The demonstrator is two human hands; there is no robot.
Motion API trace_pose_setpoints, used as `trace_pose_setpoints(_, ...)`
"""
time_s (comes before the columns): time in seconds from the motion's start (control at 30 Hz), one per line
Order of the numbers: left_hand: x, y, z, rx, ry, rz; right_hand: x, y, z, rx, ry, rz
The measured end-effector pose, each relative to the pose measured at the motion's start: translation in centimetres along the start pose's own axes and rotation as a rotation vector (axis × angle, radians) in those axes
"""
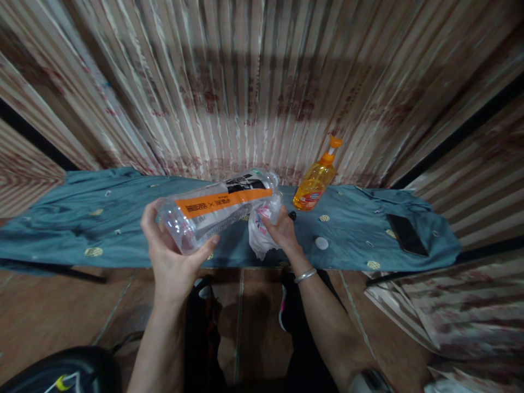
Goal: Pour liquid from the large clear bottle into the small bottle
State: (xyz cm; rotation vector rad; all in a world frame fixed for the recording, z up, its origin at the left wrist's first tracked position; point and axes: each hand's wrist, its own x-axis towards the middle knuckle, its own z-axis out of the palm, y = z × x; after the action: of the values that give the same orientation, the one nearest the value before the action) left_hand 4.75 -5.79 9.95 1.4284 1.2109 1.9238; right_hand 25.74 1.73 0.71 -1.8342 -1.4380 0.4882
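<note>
A large clear plastic bottle [221,204] with an orange and black label lies nearly level in the air above the table, its neck to the right. My left hand [176,251] is wrapped round its base, thumb along the near side. Close by the neck, my right hand [281,226] is closed on a crumpled thin white plastic bag [262,234] with pink print, which hangs below the bottle. My right fingers are partly hidden behind the bag, and I cannot tell whether they also touch the neck.
A pump bottle of yellow liquid [314,185] stands on the blue-green cloth [131,218]. To the right are a white round cap [321,243] and a black phone [406,234]. A small black object [292,215] lies by my right hand. A pleated curtain [254,82] hangs behind.
</note>
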Motion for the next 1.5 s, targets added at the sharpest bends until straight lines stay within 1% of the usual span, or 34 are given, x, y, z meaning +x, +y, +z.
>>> trace_pose_setpoints(0.17, 0.01, -0.09, -0.03, -0.011, -0.005, 0.002, 0.08, 0.26, 0.21, 0.008, 0.011, -0.001)
trace_pose_setpoints(0.37, 0.12, -0.76, -0.26, -0.007, -0.027, 0.076, 0.00, 0.24, 0.16, 0.019, 0.012, -0.023)
trace_pose_setpoints(0.53, 0.10, -0.84, -0.23, -0.029, -0.023, 0.088, 0.09, 0.33, 0.26, -0.002, 0.010, -0.013)
trace_pose_setpoints(0.7, 0.12, -0.85, -0.24, -0.006, -0.012, 0.101, 0.23, 0.62, 0.56, 0.020, 0.040, -0.031)
trace_pose_setpoints(0.93, 0.13, -0.82, -0.21, -0.006, -0.016, 0.107, 0.23, 0.86, 0.59, 0.047, 0.046, -0.052)
trace_pose_setpoints(1.13, 0.06, -0.76, -0.24, -0.004, -0.019, 0.084, 0.25, 0.79, 0.54, 0.040, 0.033, -0.045)
trace_pose_setpoints(1.5, 0.08, -0.85, -0.23, -0.005, -0.014, 0.095, 0.23, 0.67, 0.48, 0.027, 0.027, -0.036)
